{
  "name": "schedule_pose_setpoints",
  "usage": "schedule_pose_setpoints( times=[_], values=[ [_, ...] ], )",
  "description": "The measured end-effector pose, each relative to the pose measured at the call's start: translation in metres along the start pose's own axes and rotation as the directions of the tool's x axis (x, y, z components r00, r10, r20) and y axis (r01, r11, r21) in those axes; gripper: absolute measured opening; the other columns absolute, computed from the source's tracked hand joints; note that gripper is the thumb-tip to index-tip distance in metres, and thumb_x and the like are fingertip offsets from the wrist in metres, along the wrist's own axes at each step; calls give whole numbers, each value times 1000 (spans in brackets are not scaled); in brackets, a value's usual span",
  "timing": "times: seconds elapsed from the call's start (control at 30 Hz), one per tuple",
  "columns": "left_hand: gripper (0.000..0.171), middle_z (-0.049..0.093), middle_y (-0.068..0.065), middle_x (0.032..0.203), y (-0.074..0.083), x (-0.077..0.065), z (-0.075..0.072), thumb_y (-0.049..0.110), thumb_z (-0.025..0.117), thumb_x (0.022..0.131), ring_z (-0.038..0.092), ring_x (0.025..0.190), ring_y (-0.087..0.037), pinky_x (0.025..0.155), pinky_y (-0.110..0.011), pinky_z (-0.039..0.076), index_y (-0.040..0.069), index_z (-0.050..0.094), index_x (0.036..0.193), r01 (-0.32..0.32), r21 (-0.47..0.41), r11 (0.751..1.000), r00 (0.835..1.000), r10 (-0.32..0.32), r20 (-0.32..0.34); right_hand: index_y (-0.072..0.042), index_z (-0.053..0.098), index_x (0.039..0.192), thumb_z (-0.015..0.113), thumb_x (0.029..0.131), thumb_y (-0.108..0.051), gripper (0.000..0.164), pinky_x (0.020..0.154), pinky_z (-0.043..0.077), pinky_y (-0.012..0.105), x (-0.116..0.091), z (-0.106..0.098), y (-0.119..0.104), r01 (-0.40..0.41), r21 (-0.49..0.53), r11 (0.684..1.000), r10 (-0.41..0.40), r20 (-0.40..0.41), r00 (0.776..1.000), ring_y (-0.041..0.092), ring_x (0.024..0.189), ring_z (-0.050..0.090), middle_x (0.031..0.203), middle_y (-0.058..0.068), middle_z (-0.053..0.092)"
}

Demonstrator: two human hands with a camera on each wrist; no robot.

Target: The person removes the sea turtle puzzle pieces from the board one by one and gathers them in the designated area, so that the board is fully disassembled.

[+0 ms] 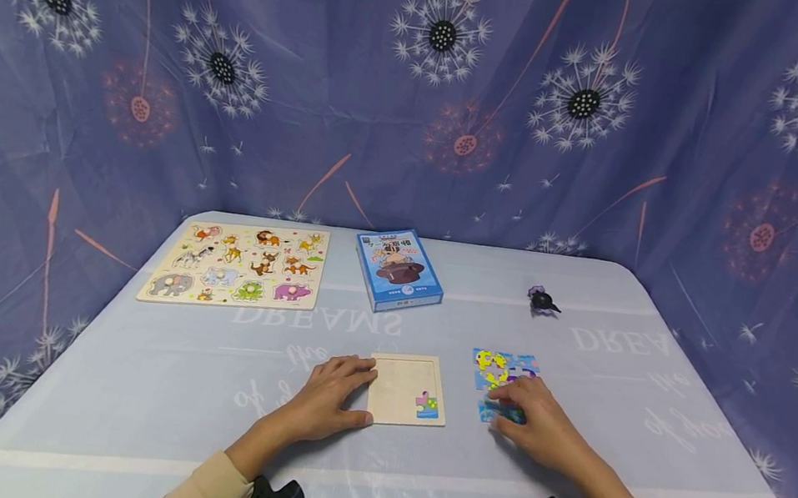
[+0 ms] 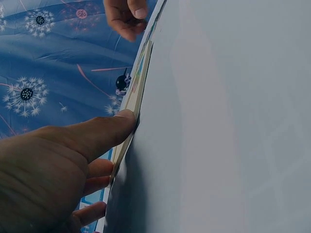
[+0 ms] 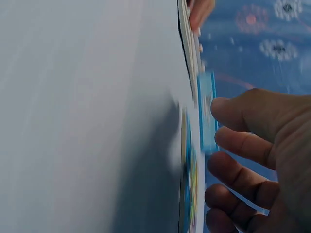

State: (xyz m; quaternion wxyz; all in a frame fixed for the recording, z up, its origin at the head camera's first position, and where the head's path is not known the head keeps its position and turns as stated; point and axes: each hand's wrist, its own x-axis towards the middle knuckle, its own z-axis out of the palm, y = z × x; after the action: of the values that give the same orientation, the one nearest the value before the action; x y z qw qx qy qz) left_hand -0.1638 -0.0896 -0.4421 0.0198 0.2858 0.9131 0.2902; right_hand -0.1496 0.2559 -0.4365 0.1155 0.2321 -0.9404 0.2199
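Note:
A square wooden puzzle tray [image 1: 400, 384] lies in the middle of the table, with a few joined jigsaw pieces [image 1: 428, 408] in its near right corner. My left hand [image 1: 330, 396] rests against the tray's left edge, thumb at the near corner. The left wrist view shows that thumb [image 2: 114, 127] on the tray's rim. To the right lies a group of colourful jigsaw pieces [image 1: 485, 370], partly hidden by my right hand [image 1: 542, 424]. In the right wrist view the right fingers [image 3: 233, 172] hang loosely bent above the pieces, with nothing visible between them and the thumb.
An animal peg puzzle board [image 1: 238, 266] lies at the back left. Beside it is a blue box [image 1: 399, 270]. A small dark object with a purple frill [image 1: 542, 300] sits at the back right. A dandelion-print curtain [image 1: 312, 103] hangs behind the table.

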Motion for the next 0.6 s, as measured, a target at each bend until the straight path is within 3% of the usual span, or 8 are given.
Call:
schedule_pose_setpoints(
  times=[0.23,0.6],
  values=[
    [62,45,-9,143,0,0,0,29,72,80,35,134,-34,103,-56,26,4,52,134,2,0,1000,1000,-2,-3,-20,69,101,76,76,-26,27,79,41,29,21,17,-34,-5,7,1000,4,88,996,5,89,42,94,-9,58],
    [62,46,-9,143,0,0,0,29,72,81,35,134,-34,103,-56,27,4,52,134,0,8,1000,1000,0,1,-19,68,97,79,72,-27,28,79,37,32,44,38,-51,2,-19,1000,0,88,996,8,83,39,81,-9,51]
  ],
)
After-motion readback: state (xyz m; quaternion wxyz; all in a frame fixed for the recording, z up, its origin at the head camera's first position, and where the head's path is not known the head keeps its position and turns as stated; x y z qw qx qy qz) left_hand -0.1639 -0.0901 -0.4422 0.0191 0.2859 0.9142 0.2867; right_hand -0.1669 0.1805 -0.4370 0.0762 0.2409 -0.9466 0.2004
